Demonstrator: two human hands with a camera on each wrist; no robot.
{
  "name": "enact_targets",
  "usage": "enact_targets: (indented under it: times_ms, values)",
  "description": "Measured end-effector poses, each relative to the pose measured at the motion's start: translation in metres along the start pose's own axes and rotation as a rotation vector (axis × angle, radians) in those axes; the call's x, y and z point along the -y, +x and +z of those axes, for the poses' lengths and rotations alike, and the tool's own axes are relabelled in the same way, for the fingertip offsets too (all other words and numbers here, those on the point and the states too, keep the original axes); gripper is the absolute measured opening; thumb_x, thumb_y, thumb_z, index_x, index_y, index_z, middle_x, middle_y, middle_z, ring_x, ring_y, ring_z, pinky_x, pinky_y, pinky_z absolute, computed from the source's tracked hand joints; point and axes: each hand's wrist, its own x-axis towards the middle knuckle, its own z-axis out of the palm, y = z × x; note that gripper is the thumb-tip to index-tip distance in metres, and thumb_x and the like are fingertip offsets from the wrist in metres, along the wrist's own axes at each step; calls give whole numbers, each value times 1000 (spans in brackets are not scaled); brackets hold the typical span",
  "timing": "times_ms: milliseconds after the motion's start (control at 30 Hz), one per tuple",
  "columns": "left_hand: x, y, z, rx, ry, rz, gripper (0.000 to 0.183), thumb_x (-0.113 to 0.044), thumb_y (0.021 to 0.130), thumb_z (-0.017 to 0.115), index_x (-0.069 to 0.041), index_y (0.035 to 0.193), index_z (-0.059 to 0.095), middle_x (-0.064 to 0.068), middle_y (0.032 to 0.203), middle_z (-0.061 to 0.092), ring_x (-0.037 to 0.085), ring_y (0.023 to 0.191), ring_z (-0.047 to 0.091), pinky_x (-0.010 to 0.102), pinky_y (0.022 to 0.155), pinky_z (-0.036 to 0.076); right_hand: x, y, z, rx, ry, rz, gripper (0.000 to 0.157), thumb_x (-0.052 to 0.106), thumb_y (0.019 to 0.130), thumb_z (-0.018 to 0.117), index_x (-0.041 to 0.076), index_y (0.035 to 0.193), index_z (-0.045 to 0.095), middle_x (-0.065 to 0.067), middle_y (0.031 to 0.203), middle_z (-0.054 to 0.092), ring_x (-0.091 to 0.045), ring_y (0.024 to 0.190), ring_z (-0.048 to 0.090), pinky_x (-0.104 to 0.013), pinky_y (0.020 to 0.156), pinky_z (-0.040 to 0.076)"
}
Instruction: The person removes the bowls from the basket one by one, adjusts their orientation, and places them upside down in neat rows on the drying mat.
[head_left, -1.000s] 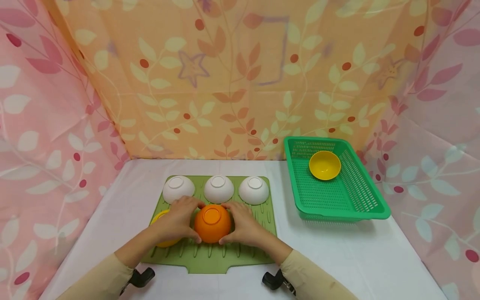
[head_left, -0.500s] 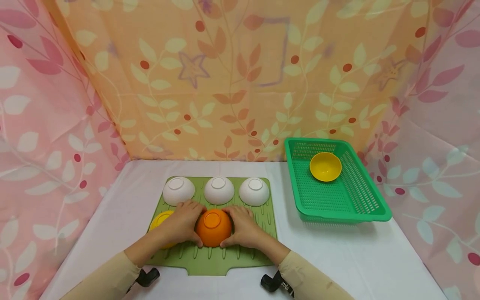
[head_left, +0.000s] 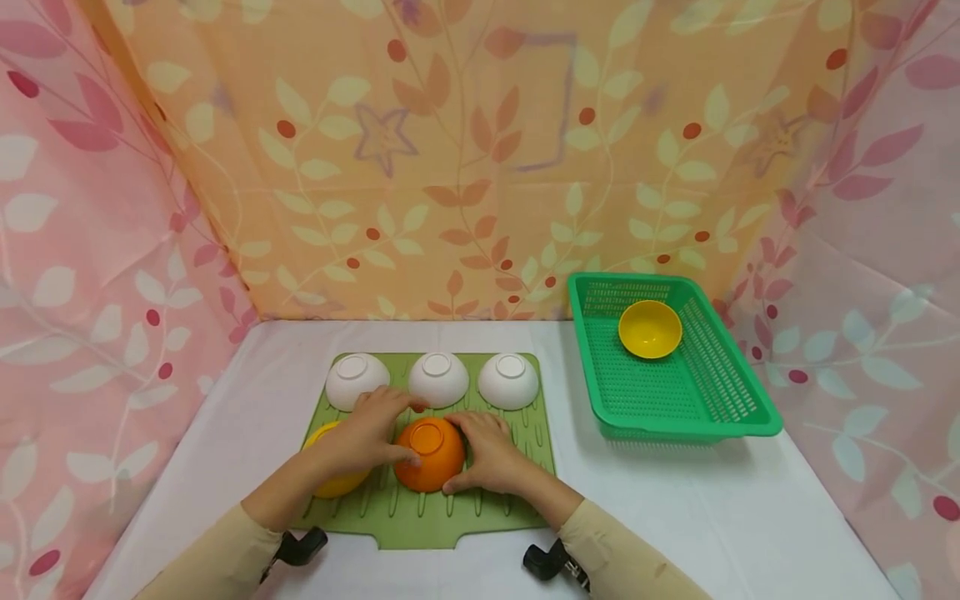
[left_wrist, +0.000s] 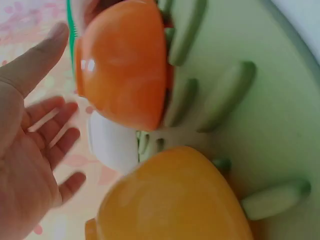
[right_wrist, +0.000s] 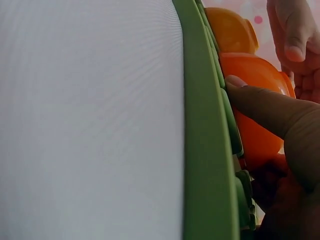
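Observation:
An orange bowl (head_left: pixel 431 467) lies upside down on a green drying mat (head_left: pixel 420 529). My right hand (head_left: pixel 491 454) holds its right side, the thumb low near the rim and the fingers behind it. My left hand (head_left: pixel 367 433) hovers at the bowl's upper left with its fingers spread; in the left wrist view a gap separates this hand (left_wrist: pixel 30 150) from the orange bowl (left_wrist: pixel 125 65). Partly hidden under my left forearm is an upturned yellow bowl (head_left: pixel 330 479). Behind them, upturned white bowls (head_left: pixel 357 382) stand in a row along the mat's far edge.
To the right stands a green perforated basket (head_left: pixel 600 400), with a yellow bowl (head_left: pixel 649 331) lying upright inside it. White cloth (head_left: pixel 660 517) covers the table. Patterned curtains (head_left: pixel 480 167) enclose the back and both sides.
A second ago both hands held the orange bowl on the mat. My left hand has let go and lifted off it, while my right hand stays at the bowl, which has shifted slightly right.

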Motion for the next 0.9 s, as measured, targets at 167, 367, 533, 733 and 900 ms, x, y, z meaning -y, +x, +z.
enact_targets:
  times_ms: [167, 367, 533, 733, 900]
  values:
    - [-6, 4, -5, 24, -82, 59, 59, -34, 83, 86, -16, 134, 62, -4, 126, 65, 19, 122, 52, 55, 104, 33, -2, 0, -3, 0, 9, -6, 101, 48, 69, 94, 17, 151, 45, 0, 152, 49, -27, 140, 39, -54, 116, 21]
    - [-9, 8, -1, 51, -22, 31, 52, -35, 85, 84, -19, 131, 66, -7, 129, 63, 21, 124, 51, 55, 104, 33, -5, -1, -4, -1, 24, -16, 101, 50, 70, 93, 18, 152, 44, 2, 152, 49, -27, 142, 39, -55, 116, 21]
    - [-7, 9, 3, 53, -1, 1, 52, -35, 85, 84, -21, 132, 67, -7, 130, 62, 20, 124, 51, 56, 105, 33, -5, -1, -3, 12, -2, -27, 102, 48, 72, 92, 17, 154, 42, 2, 154, 48, -28, 143, 37, -55, 117, 21]
    - [-4, 6, 6, 64, -24, -8, 46, -33, 85, 85, -25, 127, 70, -9, 124, 62, 19, 121, 51, 55, 100, 34, 19, -14, -53, 45, -63, -108, 94, 36, 80, 89, 14, 157, 40, -4, 158, 45, -29, 147, 36, -59, 120, 23]
    - [3, 6, 9, 62, -34, 0, 45, -35, 85, 84, -28, 126, 70, -10, 126, 60, 19, 122, 49, 51, 98, 34, 27, -25, -157, 28, -245, -301, 78, 35, 85, 85, 12, 151, 50, -3, 153, 51, -27, 144, 42, -54, 119, 29]
